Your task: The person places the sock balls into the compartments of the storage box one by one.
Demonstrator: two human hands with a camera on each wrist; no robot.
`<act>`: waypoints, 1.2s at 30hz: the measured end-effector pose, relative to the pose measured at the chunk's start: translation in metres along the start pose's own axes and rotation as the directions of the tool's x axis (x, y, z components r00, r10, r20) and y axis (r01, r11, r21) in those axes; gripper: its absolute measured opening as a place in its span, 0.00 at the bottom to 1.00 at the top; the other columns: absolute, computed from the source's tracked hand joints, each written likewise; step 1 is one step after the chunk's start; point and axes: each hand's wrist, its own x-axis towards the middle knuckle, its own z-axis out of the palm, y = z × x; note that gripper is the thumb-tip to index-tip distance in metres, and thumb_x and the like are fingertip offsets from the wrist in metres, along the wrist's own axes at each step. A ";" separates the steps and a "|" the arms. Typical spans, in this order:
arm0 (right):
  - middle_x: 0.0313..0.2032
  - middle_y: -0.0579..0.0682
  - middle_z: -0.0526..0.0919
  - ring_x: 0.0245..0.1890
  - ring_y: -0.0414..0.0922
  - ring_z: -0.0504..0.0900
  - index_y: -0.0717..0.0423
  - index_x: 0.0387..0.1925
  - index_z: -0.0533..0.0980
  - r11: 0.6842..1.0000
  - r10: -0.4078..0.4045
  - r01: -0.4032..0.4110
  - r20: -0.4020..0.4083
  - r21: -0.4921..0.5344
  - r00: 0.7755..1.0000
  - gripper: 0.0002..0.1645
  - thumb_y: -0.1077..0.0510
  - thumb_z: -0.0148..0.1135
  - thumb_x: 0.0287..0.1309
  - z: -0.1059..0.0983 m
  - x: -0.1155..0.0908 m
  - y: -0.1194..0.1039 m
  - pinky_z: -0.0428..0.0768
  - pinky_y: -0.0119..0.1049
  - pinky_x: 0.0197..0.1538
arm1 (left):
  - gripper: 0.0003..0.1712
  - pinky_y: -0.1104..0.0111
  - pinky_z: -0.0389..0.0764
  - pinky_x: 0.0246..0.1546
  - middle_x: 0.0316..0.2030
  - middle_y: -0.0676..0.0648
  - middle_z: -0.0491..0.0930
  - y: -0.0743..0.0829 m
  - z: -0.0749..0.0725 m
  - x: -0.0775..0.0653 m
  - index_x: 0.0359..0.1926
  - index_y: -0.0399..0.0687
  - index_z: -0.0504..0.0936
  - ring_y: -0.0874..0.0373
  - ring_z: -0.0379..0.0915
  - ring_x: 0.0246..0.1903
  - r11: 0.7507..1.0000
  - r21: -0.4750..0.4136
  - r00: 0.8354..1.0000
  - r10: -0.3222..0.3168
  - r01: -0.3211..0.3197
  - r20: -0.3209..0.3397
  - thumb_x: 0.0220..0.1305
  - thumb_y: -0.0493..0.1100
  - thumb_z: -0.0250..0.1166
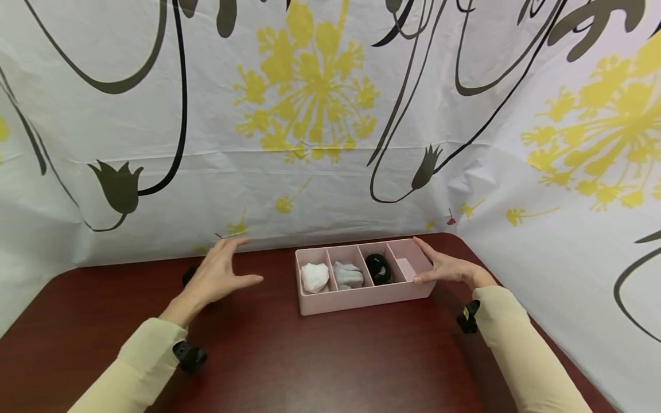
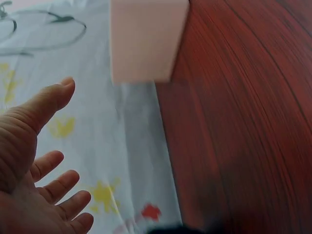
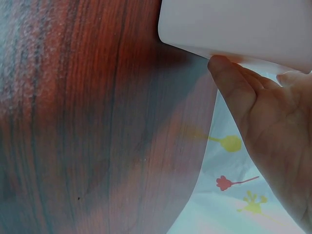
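A long pink divided organizer box [image 1: 356, 299] stands on the table, its front side toward me. From left to right its compartments hold a white lump [image 1: 315, 277], a grey lump [image 1: 348, 275] and a shiny black round thing [image 1: 378, 269]. The rightmost compartment shows a pale patch on its floor. My right hand [image 1: 450, 268] grips the box's right end, thumb at the front corner and fingers at the back one. Left of the box, apart from it, my left hand [image 1: 217, 274] hovers with thumb and fingers spread, holding nothing. The box's end [image 2: 146, 44] shows blurred in the left wrist view.
A dark object [image 1: 189, 276] lies behind my left hand, mostly hidden. The dark red-brown wooden table [image 1: 330, 361] has rounded back corners. A white cloth [image 1: 217, 172] with yellow and dark plant prints hangs behind it and along both sides.
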 end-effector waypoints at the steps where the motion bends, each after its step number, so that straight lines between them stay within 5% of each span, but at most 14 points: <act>1: 0.71 0.65 0.29 0.70 0.65 0.32 0.58 0.73 0.31 1.000 0.004 -0.004 -0.002 0.003 1.000 0.68 0.55 0.71 0.46 0.000 -0.001 0.000 0.42 0.68 0.64 | 0.50 0.38 0.63 0.53 0.65 0.34 0.57 -0.006 -0.003 -0.002 0.68 0.46 0.60 0.34 0.53 0.63 1.000 0.009 1.000 -0.005 0.005 -0.001 0.49 0.58 0.72; 16: 0.71 0.66 0.29 0.70 0.65 0.31 0.56 0.73 0.30 1.000 0.003 -0.003 0.001 0.026 1.000 0.69 0.52 0.71 0.47 -0.001 -0.001 0.004 0.41 0.69 0.64 | 0.55 0.34 0.60 0.52 0.63 0.26 0.54 -0.067 -0.017 -0.019 0.67 0.34 0.58 0.27 0.48 0.61 0.996 0.070 0.997 -0.058 0.055 0.054 0.46 0.56 0.73; 36: 0.71 0.66 0.29 0.70 0.64 0.32 0.58 0.73 0.30 1.000 0.000 0.000 -0.009 0.022 1.000 0.69 0.52 0.71 0.47 0.000 -0.002 0.002 0.41 0.68 0.64 | 0.45 0.37 0.64 0.51 0.61 0.25 0.55 -0.087 -0.007 -0.027 0.66 0.31 0.58 0.28 0.53 0.58 0.990 0.091 0.992 -0.110 0.105 0.054 0.52 0.42 0.71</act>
